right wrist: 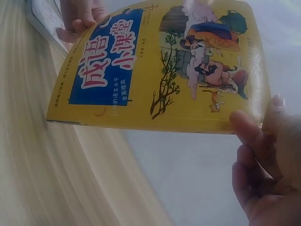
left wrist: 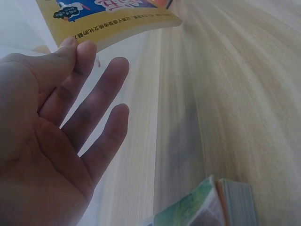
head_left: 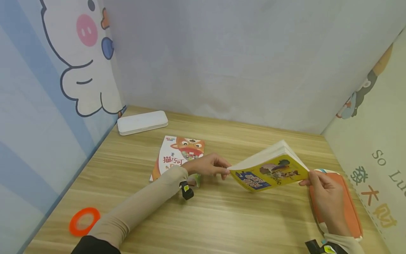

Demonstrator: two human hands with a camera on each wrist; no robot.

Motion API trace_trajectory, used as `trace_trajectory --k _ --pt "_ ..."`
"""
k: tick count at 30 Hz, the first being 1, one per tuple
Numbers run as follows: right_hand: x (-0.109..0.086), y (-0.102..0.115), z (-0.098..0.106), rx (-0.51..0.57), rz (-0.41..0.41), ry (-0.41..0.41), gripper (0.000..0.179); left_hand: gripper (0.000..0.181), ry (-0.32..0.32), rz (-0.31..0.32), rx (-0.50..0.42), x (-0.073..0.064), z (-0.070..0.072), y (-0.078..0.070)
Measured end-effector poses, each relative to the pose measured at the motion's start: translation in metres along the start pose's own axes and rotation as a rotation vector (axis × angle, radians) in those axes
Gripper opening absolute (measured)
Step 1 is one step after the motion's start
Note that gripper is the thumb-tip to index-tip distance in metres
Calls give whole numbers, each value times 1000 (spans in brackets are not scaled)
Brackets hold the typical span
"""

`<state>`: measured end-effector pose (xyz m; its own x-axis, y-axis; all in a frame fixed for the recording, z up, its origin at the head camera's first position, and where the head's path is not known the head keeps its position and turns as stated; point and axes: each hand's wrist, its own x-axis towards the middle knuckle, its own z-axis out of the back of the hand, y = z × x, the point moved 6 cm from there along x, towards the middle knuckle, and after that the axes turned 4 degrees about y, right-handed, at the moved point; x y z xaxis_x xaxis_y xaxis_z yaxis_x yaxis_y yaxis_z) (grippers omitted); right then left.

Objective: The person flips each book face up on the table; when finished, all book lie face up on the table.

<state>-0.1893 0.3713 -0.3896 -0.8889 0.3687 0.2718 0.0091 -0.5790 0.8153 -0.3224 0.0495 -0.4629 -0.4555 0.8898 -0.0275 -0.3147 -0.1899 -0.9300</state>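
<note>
A yellow paperback book with a blue title panel is held tilted above the table. My left hand pinches one corner of it between thumb and index finger; in the left wrist view the other fingers of that hand stand apart from the cover. At the opposite end my right hand pinches another corner, and the right wrist view shows the thumb on the illustrated cover. Under and behind my left forearm lies a white and orange picture book, partly hidden by that hand.
A white case lies at the back left of the wooden table. An orange-red ring sits at the front left, beside my left sleeve. Under my right hand is an orange zippered pouch. Fabric walls enclose the table.
</note>
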Motion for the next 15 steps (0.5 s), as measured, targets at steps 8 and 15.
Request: trace_trajectory --k 8,15 --pt "2 0 -1 -10 -7 -26 24 25 -16 -12 23 0 1 -1" --pt "3 -1 -1 -28 -20 -49 27 26 11 -1 -26 -2 -1 2"
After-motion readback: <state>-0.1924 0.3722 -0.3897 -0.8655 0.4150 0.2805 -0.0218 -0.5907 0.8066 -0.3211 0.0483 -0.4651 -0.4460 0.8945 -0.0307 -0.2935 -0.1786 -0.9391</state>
